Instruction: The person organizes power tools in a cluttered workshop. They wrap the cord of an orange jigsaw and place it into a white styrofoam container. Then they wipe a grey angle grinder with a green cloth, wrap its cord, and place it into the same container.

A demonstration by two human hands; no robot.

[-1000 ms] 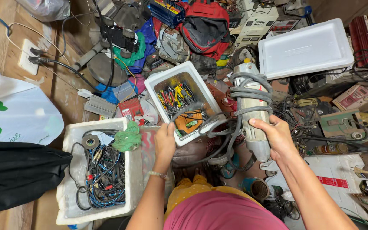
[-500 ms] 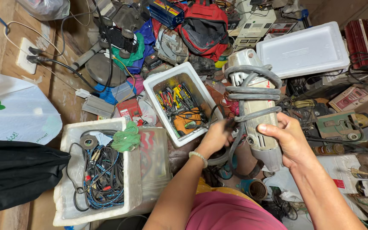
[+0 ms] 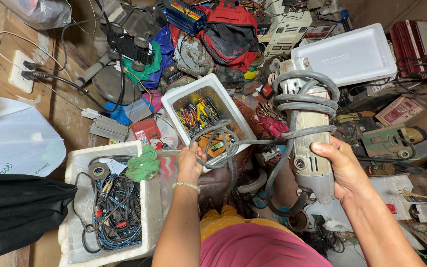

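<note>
My right hand (image 3: 341, 169) grips a worn grey angle grinder (image 3: 308, 143), held upright with its grey power cord (image 3: 306, 101) wound around the body. My left hand (image 3: 190, 163) holds a loose loop of that same cord (image 3: 217, 143) over the edge of a white foam box (image 3: 222, 94) filled with small hand tools with coloured handles. A bracelet sits on my left wrist. The cord runs from the loop across to the grinder.
A second white foam box (image 3: 139, 217) at lower left holds tangled cables, a tape roll and a green rag. A white foam lid (image 3: 344, 54), a red bag (image 3: 228, 29), boxed devices and scattered tools crowd the floor. A white plastic bag (image 3: 11, 138) and black cloth (image 3: 16, 210) lie at left.
My right hand has lifted the grinder higher and more upright. My left hand has moved from the box's side to the cord and drawn off a loop.
</note>
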